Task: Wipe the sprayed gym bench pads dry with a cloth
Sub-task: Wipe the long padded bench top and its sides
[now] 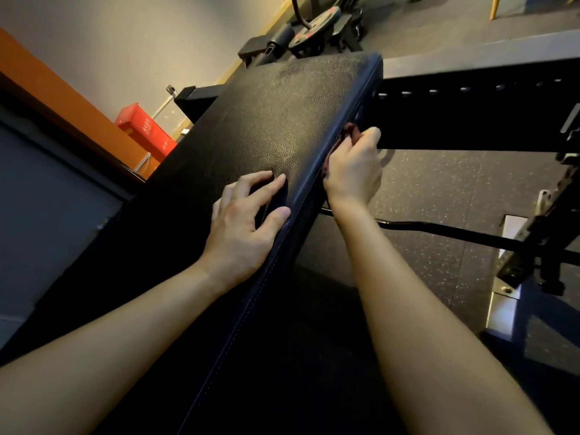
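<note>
A long black textured bench pad (pixel 266 120) runs from the lower left to the upper middle of the head view. My left hand (pixel 248 221) rests on its top near the right edge, fingers spread and thumb along the stitched seam. My right hand (pixel 354 171) holds a dark red cloth (pixel 350 131) against the pad's right side face. Most of the cloth is hidden under my fingers. Faint specks show on the far end of the pad.
A black steel frame (pixel 470 114) with a row of holes crosses behind the pad on the right. A thin black bar (pixel 455 230) lies over the speckled rubber floor. A red box (pixel 147 130) stands by the wall, and weight equipment (pixel 307 36) sits beyond the pad.
</note>
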{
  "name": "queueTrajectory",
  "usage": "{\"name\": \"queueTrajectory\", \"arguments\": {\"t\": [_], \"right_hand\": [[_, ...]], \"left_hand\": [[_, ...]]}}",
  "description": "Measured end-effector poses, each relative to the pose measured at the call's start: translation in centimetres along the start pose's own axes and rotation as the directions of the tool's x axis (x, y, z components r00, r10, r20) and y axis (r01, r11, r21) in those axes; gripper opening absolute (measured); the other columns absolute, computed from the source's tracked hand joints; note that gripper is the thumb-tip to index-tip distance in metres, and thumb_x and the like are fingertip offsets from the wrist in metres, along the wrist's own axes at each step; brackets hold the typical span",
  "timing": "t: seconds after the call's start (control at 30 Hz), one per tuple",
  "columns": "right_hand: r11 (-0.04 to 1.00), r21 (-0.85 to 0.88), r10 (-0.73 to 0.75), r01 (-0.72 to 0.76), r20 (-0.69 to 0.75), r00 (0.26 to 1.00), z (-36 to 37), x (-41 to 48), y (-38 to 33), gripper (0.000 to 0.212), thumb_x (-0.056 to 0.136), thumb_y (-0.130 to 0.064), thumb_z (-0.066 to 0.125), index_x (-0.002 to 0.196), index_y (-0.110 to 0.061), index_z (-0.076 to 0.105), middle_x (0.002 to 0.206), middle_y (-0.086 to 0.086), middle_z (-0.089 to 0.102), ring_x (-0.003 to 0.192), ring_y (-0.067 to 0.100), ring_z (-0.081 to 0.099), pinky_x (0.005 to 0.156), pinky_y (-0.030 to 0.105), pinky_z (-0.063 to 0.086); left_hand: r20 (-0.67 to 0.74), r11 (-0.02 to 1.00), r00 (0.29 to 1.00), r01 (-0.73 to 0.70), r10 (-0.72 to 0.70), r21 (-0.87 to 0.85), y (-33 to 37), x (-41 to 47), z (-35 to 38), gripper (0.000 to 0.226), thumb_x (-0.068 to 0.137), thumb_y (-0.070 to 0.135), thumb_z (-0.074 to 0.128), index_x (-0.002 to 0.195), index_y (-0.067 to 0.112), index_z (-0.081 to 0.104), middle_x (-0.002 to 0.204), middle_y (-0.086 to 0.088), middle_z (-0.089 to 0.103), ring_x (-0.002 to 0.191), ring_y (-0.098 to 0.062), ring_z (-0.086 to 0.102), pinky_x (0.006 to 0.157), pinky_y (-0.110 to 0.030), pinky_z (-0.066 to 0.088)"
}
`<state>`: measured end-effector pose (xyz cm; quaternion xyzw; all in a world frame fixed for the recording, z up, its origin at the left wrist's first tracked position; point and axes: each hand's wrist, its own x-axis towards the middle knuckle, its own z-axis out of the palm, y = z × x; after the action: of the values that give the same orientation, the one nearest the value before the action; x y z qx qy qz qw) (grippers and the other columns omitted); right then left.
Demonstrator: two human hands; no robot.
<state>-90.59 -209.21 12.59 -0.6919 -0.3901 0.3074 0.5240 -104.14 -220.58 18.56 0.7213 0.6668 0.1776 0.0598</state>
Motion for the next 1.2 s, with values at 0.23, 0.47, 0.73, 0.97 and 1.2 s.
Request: {"name": "queueTrajectory", "arguments": {"t": [0.23,0.47,0.73,0.97,1.2], "right_hand": [[0.966,0.092,-0.256,0.241,0.217,0.942,-4.2,-12.1,2.6,0.016,0.105,-0.039,0.041,0.104,-0.024,0.039,0.092,-0.006,0.057,0.083,0.028,0.063,0.064,0.033,0.027],[0.983,-0.040,-0.181,0.181,0.007,0.984,0.2,2.1,1.0,0.030,0.107,-0.036,0.037,0.107,-0.010,0.050,0.093,0.017,0.070,0.085,0.041,0.066,0.067,0.046,0.049],[0.951,0.139,-0.292,0.277,0.101,0.951,-2.9,-8.5,2.5,0.017,0.103,-0.033,0.048,0.101,-0.016,0.045,0.083,0.008,0.068,0.074,0.036,0.066,0.059,0.044,0.047],[0.981,0.008,-0.195,0.196,-0.095,0.976,0.9,1.8,1.5,0.023,0.105,-0.029,0.044,0.108,-0.007,0.050,0.090,0.017,0.070,0.081,0.041,0.068,0.063,0.038,0.041],[0.981,-0.034,-0.188,0.189,0.026,0.982,-0.6,0.6,1.0,0.020,0.105,-0.032,0.040,0.105,-0.012,0.045,0.087,0.012,0.069,0.083,0.039,0.068,0.075,0.052,0.053]], "left_hand": [[-0.025,1.000,1.000,-0.019,0.019,0.010,0.0,-0.2,0.0,0.063,0.089,0.059,0.042,0.145,0.034,0.055,0.146,0.016,0.047,0.138,-0.008,0.038,0.116,-0.038,0.026],[-0.034,1.000,0.999,-0.031,0.031,0.002,-0.2,-0.1,0.1,0.062,0.090,0.061,0.039,0.146,0.038,0.053,0.147,0.020,0.044,0.139,-0.005,0.035,0.117,-0.037,0.023],[-0.056,0.999,0.998,-0.041,0.041,0.013,-0.3,-0.1,0.4,0.061,0.090,0.059,0.042,0.144,0.036,0.056,0.146,0.017,0.047,0.136,-0.009,0.040,0.116,-0.045,0.031],[-0.037,0.999,0.999,-0.031,0.032,0.024,-0.2,-0.1,0.2,0.061,0.091,0.059,0.039,0.146,0.037,0.053,0.148,0.020,0.043,0.139,-0.005,0.034,0.116,-0.034,0.022],[-0.034,0.999,0.999,-0.025,0.026,0.020,-0.1,-0.1,0.4,0.062,0.090,0.059,0.039,0.145,0.036,0.054,0.147,0.019,0.044,0.138,-0.006,0.035,0.113,-0.031,0.020]]}}
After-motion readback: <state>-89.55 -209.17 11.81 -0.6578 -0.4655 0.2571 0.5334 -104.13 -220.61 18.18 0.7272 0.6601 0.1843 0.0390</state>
